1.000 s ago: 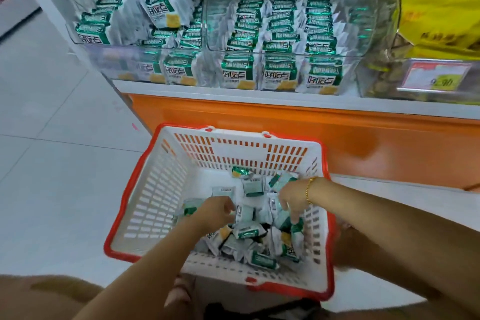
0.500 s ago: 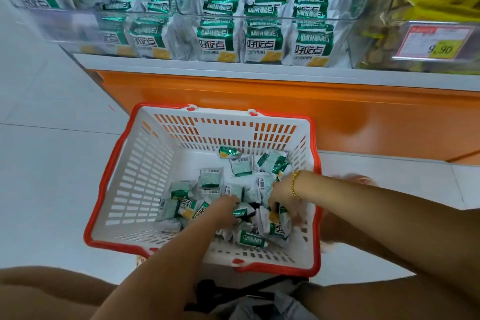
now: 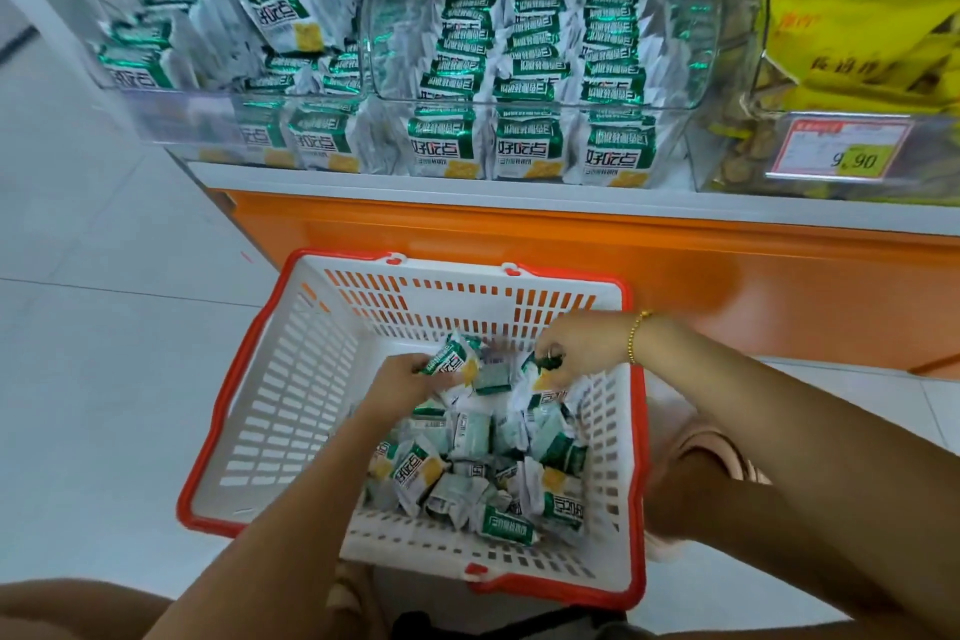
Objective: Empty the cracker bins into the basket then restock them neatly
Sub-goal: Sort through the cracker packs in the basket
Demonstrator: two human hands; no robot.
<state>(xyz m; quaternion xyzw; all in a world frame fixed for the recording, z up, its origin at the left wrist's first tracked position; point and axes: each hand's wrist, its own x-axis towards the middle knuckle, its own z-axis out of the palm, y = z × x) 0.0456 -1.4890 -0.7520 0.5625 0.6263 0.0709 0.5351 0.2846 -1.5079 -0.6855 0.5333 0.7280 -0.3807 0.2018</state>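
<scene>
A white basket with a red rim [image 3: 291,390] stands on the floor and holds a loose pile of green-and-white cracker packs [image 3: 478,463]. My left hand [image 3: 400,379] grips one or more packs [image 3: 449,359] lifted above the pile. Opposite it, my right hand [image 3: 576,348], with a gold bracelet at the wrist, pinches another pack [image 3: 540,372]. On the shelf above are two clear bins: the middle bin [image 3: 540,68] has packs in neat rows, while packs lie jumbled in the left bin [image 3: 234,47].
The shelf has a white ledge and an orange base [image 3: 571,255] right behind the basket. A bin of yellow bags [image 3: 857,16] with a 9.90 price tag [image 3: 841,148] is at the right. Pale floor tiles [image 3: 104,327] spread to the left.
Both hands have risen out of the pile toward the basket's far side, each now holding packs. The view has tilted back up toward the shelf.
</scene>
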